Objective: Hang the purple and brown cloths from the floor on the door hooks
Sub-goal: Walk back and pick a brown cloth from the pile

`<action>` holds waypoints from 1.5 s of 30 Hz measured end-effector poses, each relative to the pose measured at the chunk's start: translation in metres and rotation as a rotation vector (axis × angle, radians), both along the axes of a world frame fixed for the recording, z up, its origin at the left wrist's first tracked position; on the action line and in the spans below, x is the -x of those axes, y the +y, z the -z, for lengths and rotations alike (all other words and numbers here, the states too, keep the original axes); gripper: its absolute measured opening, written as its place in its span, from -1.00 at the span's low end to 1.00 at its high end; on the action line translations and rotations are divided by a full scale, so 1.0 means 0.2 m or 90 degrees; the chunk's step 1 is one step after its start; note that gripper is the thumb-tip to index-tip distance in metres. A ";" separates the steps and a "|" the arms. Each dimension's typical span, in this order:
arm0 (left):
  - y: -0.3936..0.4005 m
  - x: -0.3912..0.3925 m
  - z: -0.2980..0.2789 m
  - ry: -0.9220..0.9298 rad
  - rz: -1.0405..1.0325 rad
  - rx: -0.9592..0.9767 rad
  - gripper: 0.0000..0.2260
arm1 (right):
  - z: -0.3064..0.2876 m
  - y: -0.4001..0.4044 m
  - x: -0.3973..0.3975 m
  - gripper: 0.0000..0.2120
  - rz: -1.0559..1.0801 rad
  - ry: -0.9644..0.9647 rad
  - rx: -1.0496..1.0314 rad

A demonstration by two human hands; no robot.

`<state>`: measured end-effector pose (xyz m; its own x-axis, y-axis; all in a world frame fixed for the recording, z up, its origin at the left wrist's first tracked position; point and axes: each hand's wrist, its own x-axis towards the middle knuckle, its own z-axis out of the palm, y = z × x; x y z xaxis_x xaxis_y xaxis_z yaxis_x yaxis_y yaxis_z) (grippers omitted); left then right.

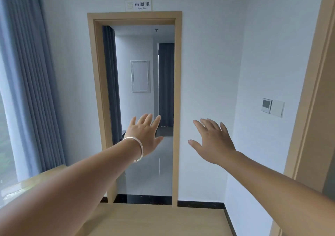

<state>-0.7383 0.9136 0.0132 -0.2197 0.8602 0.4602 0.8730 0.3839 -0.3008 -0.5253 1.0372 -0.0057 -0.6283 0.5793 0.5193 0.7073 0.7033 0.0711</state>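
Both hands are raised in front of me with nothing in them. My left hand point(145, 136) has its fingers spread and nearly straight, back toward me, a silver bracelet point(138, 149) on the wrist; it shows against the open doorway point(134, 108). My right hand point(213, 141) is likewise splayed, thumb out to the left, in front of the white wall point(208, 72) right of the door frame. Neither touches anything I can see. I cannot see the purple or brown cloths, nor any hooks. Blue-grey curtains point(30, 81) hang at far left; a wall switch panel point(272, 107) sits at right.
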 end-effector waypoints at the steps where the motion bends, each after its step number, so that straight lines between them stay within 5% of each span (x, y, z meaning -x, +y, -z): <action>1: 0.06 0.03 0.02 -0.001 0.000 0.005 -0.35 | 0.01 0.06 0.03 -0.33 -0.001 -0.001 0.003; 14: 1.03 0.63 0.10 -0.023 0.039 0.007 -0.36 | 0.09 0.97 0.63 -0.32 0.036 -0.025 0.003; 23: 1.50 1.36 0.04 -0.010 0.014 -0.008 -0.36 | 0.00 1.51 1.39 -0.35 -0.002 -0.013 -0.013; 36: 1.48 2.32 0.20 -0.019 -0.208 0.014 -0.35 | 0.12 1.77 2.65 -0.35 -0.235 -0.028 -0.009; 45: 1.23 2.90 0.21 -0.062 -0.476 0.037 -0.35 | 0.14 1.73 3.65 -0.34 -0.497 -0.036 0.002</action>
<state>-1.3173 1.1592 -0.0295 -0.7920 0.4877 0.3672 0.4096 0.8705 -0.2728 -1.2553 1.3825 -0.0341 -0.8797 -0.0398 0.4739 0.0034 0.9959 0.0899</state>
